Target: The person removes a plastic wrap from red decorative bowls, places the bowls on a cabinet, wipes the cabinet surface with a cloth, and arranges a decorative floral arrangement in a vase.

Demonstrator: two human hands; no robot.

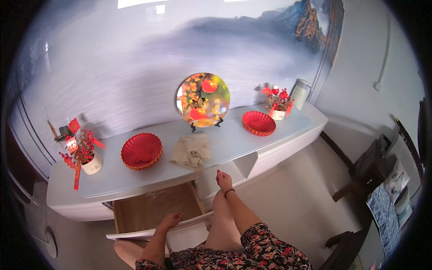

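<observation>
My left hand hovers over the front of a pulled-out wooden drawer, its fingers loosely curled; whether it touches the drawer front cannot be told. Just before the cabinet's edge is my right hand, with a bracelet at the wrist and curled fingers, and no object shows in it. A crumpled beige cloth lies on the cabinet top above the right hand. To the cloth's left sit stacked red scalloped bowls; a second red stack stands to its right.
A round persimmon-patterned plate stands upright on a black stand. Potted red-berry decorations flank the bowls, with a pale jug at the right end. An armchair with cushions is at the right.
</observation>
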